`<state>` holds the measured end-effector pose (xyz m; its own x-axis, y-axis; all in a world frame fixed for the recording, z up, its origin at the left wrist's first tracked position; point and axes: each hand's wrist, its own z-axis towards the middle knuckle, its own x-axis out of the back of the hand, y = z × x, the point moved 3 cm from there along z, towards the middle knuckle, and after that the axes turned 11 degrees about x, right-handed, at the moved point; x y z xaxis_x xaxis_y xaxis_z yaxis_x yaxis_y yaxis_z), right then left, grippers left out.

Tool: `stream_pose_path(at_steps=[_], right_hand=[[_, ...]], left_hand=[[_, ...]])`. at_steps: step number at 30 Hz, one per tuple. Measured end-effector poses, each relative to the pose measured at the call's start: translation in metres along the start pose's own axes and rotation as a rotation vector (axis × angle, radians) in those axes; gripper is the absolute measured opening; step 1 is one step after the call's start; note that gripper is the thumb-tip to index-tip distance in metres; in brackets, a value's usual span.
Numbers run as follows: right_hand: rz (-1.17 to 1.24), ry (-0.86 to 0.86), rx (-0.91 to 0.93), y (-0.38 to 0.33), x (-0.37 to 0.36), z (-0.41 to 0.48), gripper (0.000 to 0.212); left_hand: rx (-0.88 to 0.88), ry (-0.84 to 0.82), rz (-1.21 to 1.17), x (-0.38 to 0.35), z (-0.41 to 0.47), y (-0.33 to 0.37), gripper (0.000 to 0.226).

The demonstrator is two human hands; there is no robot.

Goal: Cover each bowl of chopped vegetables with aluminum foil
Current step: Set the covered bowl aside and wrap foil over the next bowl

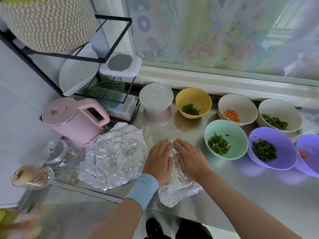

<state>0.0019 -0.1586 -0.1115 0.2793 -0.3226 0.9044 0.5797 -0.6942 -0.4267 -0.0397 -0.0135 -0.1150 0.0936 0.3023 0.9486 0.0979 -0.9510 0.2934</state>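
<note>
Foil (174, 192): pressed down by left hand (159, 160) and right hand (189, 157), fingers laid straight, judged for moulding; covered bowl (156, 96) kept apart behind.

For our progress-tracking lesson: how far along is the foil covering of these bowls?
Done: the covered bowl at the back. The crumpled foil at left may hide another; unclear. In hand: left hand and right hand press on a foil sheet. Left open: yellow bowl, carrot bowl, white bowl, green bowl, purple bowl, edge bowl.
</note>
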Motion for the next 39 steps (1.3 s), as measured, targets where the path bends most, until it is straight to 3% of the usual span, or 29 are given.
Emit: stream_pose_path(at_steps=[3, 8, 15, 17, 20, 23, 28, 31, 33, 36, 39], right_hand=[[0.237, 0.003, -0.158, 0.010, -0.003, 0.009, 0.045], [0.394, -0.019, -0.282, 0.017, -0.001, 0.019, 0.036], [0.372, -0.082, -0.306, 0.019, 0.000, 0.023, 0.038], [0.227, -0.058, -0.269, 0.014, 0.003, 0.018, 0.042], [-0.020, 0.064, -0.240, -0.001, 0.007, 0.001, 0.045], [0.116, 0.105, -0.266, -0.005, 0.001, -0.010, 0.047], [0.369, 0.114, -0.276, 0.014, -0.004, -0.010, 0.044], [0.412, 0.090, -0.261, 0.016, -0.003, -0.009, 0.044], [0.329, 0.083, -0.255, 0.017, -0.002, -0.009, 0.046], [0.010, 0.130, -0.187, 0.011, 0.001, -0.015, 0.051], [-0.057, 0.122, -0.100, -0.001, -0.005, -0.025, 0.056]], left_hand=[[-0.043, -0.042, 0.051, -0.007, 0.004, 0.005, 0.060], [-0.082, -0.024, 0.119, -0.006, 0.005, 0.006, 0.062], [-0.027, -0.097, 0.141, -0.009, 0.006, 0.007, 0.074], [0.019, -0.143, 0.091, -0.006, 0.008, 0.004, 0.074], [0.137, -0.087, 0.019, -0.002, 0.005, -0.002, 0.067], [0.182, -0.014, -0.042, 0.000, -0.002, 0.001, 0.061], [0.242, 0.022, -0.279, -0.004, 0.003, 0.002, 0.051], [0.352, -0.008, -0.703, 0.000, 0.005, -0.003, 0.044], [0.385, -0.009, -0.860, 0.005, 0.002, -0.010, 0.042], [0.216, 0.205, -0.527, 0.014, -0.013, -0.018, 0.046], [0.112, 0.165, -0.306, -0.003, -0.030, -0.010, 0.052]])
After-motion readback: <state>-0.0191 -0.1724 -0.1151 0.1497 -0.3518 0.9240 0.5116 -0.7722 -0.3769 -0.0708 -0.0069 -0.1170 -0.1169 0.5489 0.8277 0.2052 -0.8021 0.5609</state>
